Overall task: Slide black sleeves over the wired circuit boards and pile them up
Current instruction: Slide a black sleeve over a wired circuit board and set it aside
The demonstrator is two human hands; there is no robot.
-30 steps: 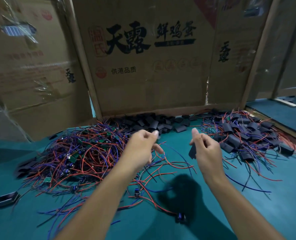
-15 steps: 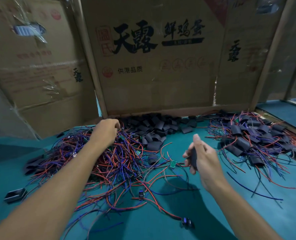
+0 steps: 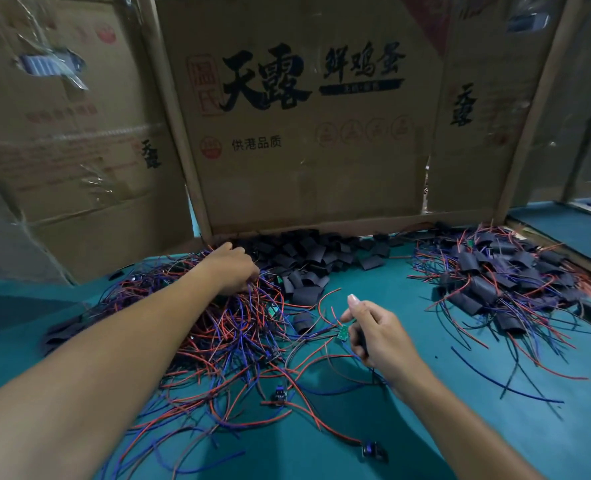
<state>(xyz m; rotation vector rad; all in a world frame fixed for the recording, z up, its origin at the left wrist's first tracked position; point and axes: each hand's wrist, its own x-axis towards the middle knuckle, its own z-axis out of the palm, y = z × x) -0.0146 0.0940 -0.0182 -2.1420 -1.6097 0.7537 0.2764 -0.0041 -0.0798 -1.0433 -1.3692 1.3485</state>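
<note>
Two hands: the left hand [image 3: 233,270] now lies on top of the tangle at centre left; a second ago it hung in the air beside the right hand [image 3: 373,332], which has sunk lower, towards the centre of the frame.
Meaning for the task: one cycle looks finished and the next begins, judging by the left hand going for a fresh board while the right keeps a sleeve ready.
Left fingers: curled down into the wires; whether they already pinch one I cannot tell.
Right fingers: curled round a dark sleeve, mostly hidden in the palm, thumb raised.
Unsleeved boards: a heap of red, blue and black leads [image 3: 218,327] at centre left of the table [image 3: 495,427], small green boards showing here and there; one loose green board [image 3: 342,335] lies just beside the right fingers.
Empty sleeves: a pile of flat black sleeves [image 3: 308,261] at upper centre, against the cardboard box [image 3: 304,150].
Finished pile: sleeved boards [image 3: 501,282] at upper right, black tubes with wire tails fanning out.
Progress: both heaps are sizeable, so plenty appears left.
</note>
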